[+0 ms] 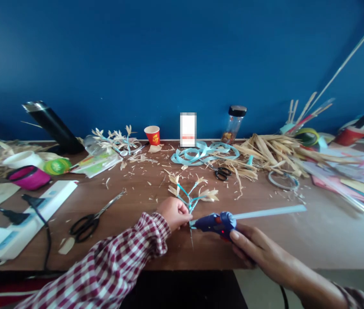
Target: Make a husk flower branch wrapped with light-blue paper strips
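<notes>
My left hand (175,213) is closed in a pinch on the stem of a small flower branch (191,198), whose light-blue wrapped stalks carry pale dried-husk flowers. A thin bare wire end sticks out below my fingers. In my right hand (255,246) is a blue hot glue gun (212,224), gripped by its handle, with a red light lit and a long translucent glue stick (270,212) out of its back. The gun's nozzle is at the stem just below my left fingertips; whether it touches is too small to tell.
Black-handled scissors (87,225) lie left, beside a white power strip (37,219). Behind are a second pair of scissors (223,173), coiled light-blue ribbon (197,155), dried husks (272,150), a red paper cup (152,135), a jar (233,124), and more finished-looking flowers (119,139). Scraps litter the table.
</notes>
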Demonstrator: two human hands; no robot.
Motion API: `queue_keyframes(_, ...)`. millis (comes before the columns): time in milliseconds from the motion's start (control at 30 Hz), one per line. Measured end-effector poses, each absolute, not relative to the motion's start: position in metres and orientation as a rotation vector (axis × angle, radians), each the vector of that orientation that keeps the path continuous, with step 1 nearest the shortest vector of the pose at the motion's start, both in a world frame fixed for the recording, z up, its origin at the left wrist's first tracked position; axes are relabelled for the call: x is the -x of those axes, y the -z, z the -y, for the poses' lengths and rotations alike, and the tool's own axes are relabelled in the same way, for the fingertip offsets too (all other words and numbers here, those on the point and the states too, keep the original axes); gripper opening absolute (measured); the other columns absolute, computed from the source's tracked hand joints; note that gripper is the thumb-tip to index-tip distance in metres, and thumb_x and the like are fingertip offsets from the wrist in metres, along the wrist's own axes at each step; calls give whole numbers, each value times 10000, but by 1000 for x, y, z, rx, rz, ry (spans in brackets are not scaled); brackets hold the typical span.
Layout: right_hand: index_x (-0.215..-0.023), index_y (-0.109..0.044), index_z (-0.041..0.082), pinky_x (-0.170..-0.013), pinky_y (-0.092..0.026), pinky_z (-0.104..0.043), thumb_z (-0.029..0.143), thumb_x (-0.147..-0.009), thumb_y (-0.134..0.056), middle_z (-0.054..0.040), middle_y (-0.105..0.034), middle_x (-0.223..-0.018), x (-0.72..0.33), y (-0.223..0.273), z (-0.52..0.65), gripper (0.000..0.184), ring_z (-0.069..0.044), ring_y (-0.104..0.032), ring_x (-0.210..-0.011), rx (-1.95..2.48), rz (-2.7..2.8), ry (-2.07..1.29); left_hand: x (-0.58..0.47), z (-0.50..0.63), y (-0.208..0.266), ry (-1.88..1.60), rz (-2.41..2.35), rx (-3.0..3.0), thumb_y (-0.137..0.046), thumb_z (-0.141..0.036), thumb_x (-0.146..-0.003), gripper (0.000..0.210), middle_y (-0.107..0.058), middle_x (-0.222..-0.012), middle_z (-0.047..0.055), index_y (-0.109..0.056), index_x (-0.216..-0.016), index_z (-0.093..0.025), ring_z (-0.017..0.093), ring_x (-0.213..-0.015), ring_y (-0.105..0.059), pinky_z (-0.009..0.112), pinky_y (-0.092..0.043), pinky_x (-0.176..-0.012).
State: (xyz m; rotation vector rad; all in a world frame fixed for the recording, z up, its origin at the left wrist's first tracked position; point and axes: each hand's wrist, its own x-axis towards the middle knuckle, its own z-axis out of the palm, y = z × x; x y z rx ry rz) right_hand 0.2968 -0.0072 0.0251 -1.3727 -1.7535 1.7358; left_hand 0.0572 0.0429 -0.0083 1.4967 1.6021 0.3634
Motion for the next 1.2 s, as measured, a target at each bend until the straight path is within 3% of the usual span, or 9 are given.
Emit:
queue_keyframes(367,-1084,-601,166,-606,-443,-239,533,-887,-389,-27,-613,-705,-301,-37,6,467,-159,-547,-655,1476,2040,-1345,-59,-42,2,-387,-1585,-1449,-597,-275,-618,137,-644,-516,25,-617,-588,-142,111,-416,-553,200,-411,-430)
queue_keyframes(600,-977,-615,151,-549,-395,-232,524,-902,-365,1,-564,-618,-298,-46,-1,456,-130,-504,-568,1455,2121,-1335,-60,-40,1,-386,-1597,-1426,-596,-248,-630,114,-606,-488,0,-591,-574,-148,93,-392,-514,197,-393,-420)
queue_keyframes(800,-928,-622,181,-616,-413,-260,528,-886,-390,-28,-624,-709,-297,-55,-3,419,-166,-549,-664,1477,2158,-1222,-59,-41,4,-378,-1591,-1438,-600,-258,-638,121,-613,-500,2,-599,-589,-147,96,-399,-521,200,-397,-424)
queue_keyframes(1033,-762,-567,170,-514,-381,-230,538,-903,-345,14,-548,-553,-296,-50,-7,452,-108,-502,-496,1452,2125,-1403,-59,-42,7,-368,-1603,-1466,-589,-277,-650,151,-613,-490,8,-614,-586,-142,101,-406,-534,199,-393,-429)
queue_keyframes(1200,-694,-532,167,-522,-381,-228,529,-914,-329,9,-552,-552,-294,-52,-10,470,-100,-502,-499,1425,2135,-1394,-58,-43,8,-369,-1586,-1431,-591,-290,-657,165,-634,-523,19,-618,-602,-137,104,-403,-528,212,-396,-431)
